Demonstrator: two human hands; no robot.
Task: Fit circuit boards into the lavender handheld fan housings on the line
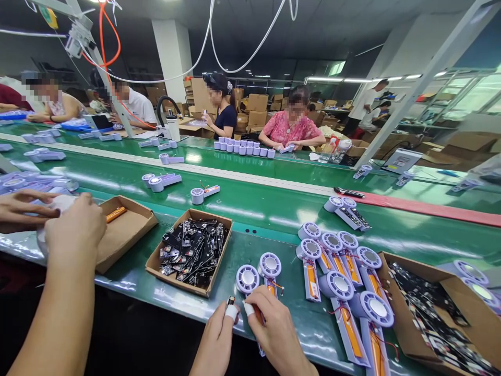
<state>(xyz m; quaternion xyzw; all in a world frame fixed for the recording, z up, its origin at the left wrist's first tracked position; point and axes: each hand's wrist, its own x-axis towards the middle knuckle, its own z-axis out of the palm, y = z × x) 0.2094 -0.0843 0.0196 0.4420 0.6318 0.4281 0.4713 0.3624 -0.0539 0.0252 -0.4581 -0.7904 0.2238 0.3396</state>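
My left hand (216,340) is at the bottom middle, its taped fingertip pinching a small dark part (230,301). My right hand (276,334), also taped at the fingertip, is closed on the orange battery (257,315) in the handle of a purple fan shell (247,279) that lies on the green bench. A second open fan shell (270,265) lies just behind it. A cardboard box of black circuit boards (190,249) stands to the left of my hands.
Several open purple fan shells (340,261) with orange batteries lie to the right, beside another box of boards (426,313). A co-worker's hands (70,230) work at the left near a shallow box (125,227). Behind runs a green conveyor (254,206), with people seated across it.
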